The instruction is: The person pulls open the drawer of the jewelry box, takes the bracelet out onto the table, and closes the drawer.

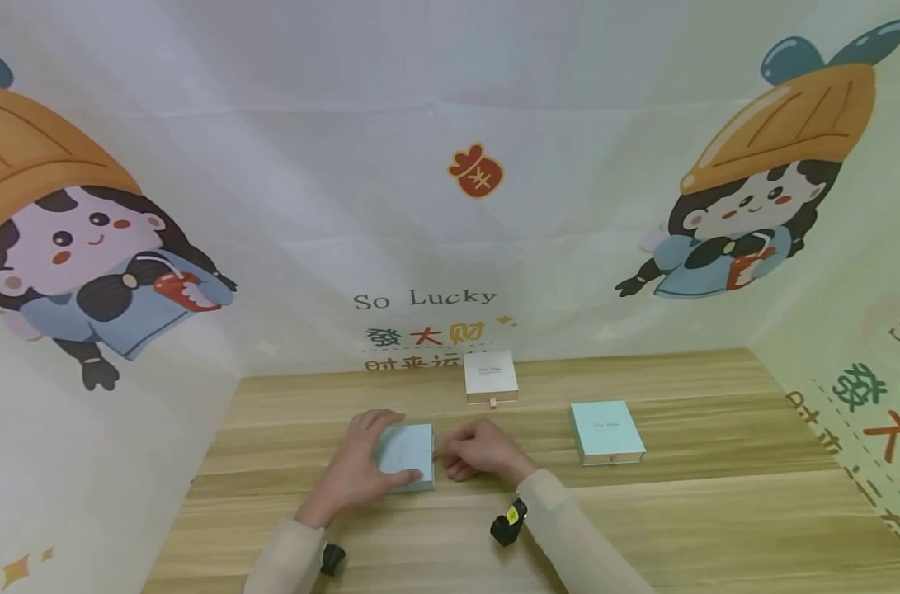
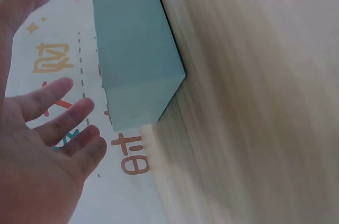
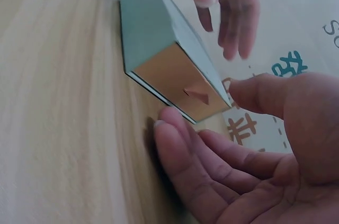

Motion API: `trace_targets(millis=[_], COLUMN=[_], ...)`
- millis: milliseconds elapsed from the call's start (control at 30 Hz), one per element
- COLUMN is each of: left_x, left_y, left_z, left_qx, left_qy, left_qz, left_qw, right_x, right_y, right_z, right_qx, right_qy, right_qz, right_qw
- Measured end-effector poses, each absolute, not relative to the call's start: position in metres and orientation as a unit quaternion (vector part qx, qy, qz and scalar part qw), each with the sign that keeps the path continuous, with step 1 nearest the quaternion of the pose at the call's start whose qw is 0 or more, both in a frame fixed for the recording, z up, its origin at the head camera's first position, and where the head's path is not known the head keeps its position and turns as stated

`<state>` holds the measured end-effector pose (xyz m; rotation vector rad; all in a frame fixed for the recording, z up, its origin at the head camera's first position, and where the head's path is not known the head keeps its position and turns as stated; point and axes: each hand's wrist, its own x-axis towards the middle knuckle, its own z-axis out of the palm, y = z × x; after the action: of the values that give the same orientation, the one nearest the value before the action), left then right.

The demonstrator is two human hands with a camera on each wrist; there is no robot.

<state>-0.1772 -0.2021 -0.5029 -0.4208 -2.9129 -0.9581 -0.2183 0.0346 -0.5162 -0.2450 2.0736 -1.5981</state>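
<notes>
A pale mint-green drawer box [image 1: 408,450] lies on the wooden table between both hands. My left hand [image 1: 356,466] spreads over its left part, thumb toward the near edge and fingers toward the far side; in the left wrist view those fingers [image 2: 79,115] are loosely spread beside the box, without closing round it. My right hand [image 1: 487,452] is at the box's right end, fingers bent loosely. In the right wrist view that end is a tan drawer front [image 3: 177,83] with a small ribbon tab [image 3: 197,96]. Thumb and fingertips are near its edges, not pinching the tab.
A white drawer box [image 1: 490,375] with a pink tab stands at the back of the table, against the printed cloth backdrop [image 1: 435,206]. Another mint-green box [image 1: 607,431] lies to the right of my right hand. Cloth walls border the table [image 1: 717,511].
</notes>
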Motion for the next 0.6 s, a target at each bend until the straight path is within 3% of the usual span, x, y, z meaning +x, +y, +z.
trace_targets(millis=[600], left_x=[-0.188], left_y=[-0.194], left_z=[-0.505], left_qx=[-0.17], left_qy=[-0.956], left_qz=[-0.239], left_qw=[-0.033], right_x=[-0.21], right_y=[0.016], right_z=[-0.521], right_qx=[-0.107], right_qy=[0.789], right_qz=[-0.571], right_qw=[0.2])
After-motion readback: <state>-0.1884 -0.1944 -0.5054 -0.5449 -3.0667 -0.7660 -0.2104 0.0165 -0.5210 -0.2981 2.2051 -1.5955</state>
